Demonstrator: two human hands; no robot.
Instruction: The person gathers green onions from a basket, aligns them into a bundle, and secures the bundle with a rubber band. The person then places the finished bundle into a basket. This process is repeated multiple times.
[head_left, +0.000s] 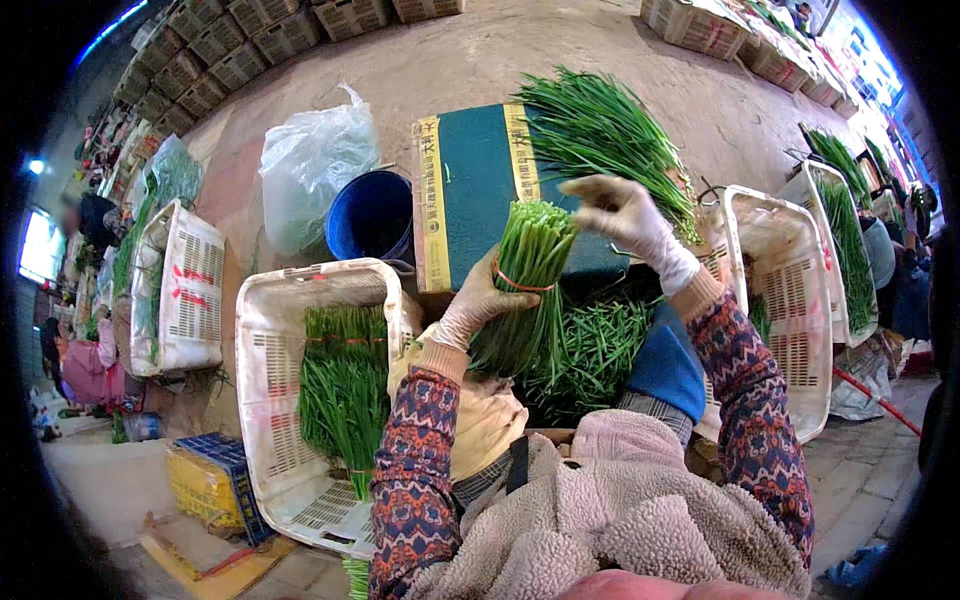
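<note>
My left hand (480, 296), in a pale thin glove, is closed around a bundle of green garlic chives (529, 259) with a rubber band around it, its cut ends facing up. My right hand (622, 217), gloved too, is raised just right of the cut ends with thumb and fingers apart; I see nothing held in it. Beyond the hands, a pile of loose chives (600, 142) lies over the right part of a green board with yellow printed tape (480, 157). Below the bundle, loose green leaves (600, 337) fill the space between my knees.
A white plastic crate (259, 420) with banded chive bundles (345, 390) stands at my left. Another white crate (795, 300) stands at my right. A blue bucket (371, 217) and a clear plastic bag (319, 165) are beyond the left crate. A person (97, 360) is at the far left.
</note>
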